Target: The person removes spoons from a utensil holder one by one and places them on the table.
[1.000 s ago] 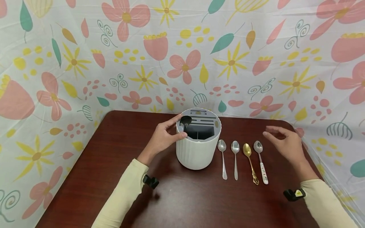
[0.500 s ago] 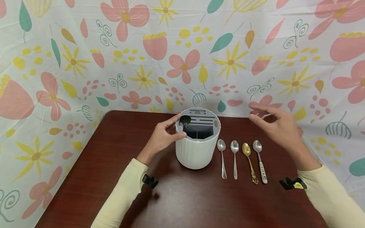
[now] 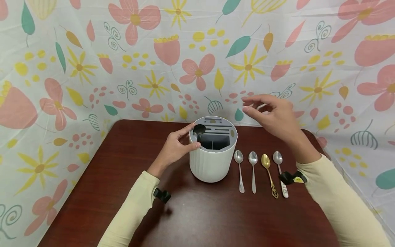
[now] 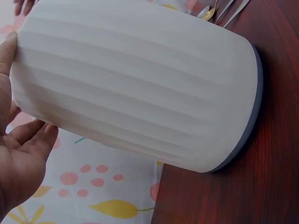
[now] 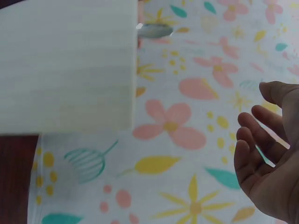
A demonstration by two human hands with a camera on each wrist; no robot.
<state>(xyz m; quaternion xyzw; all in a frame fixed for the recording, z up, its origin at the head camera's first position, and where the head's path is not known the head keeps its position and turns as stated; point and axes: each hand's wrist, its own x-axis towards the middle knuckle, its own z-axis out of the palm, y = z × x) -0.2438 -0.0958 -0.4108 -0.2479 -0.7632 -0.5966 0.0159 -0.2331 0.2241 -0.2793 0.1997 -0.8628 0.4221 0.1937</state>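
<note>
My left hand (image 3: 177, 145) holds a white ribbed utensil holder (image 3: 210, 168) by its left side, the thumb at the front of the rim and the fingers farther back. A dark spoon (image 3: 200, 129) stands bowl up in the holder's left compartment. In the left wrist view, fingertips and thumb touch the white wall (image 4: 135, 84). Nothing is in my right hand (image 3: 274, 115); it hovers in the air to the right of the holder, fingers loosely bent. Right of the holder lie two silver spoons (image 3: 238, 157), a gold spoon (image 3: 266, 161) and a spoon with a white patterned handle (image 3: 277, 157).
The dark red-brown table (image 3: 197, 219) ends at the back against a flower-printed cloth (image 3: 197, 44). Grey dividers (image 3: 216, 128) split the holder's top into slots and larger compartments.
My right hand has risen and moved left, from right of the spoons to near the holder's upper right. The left hand and holder stay in place.
</note>
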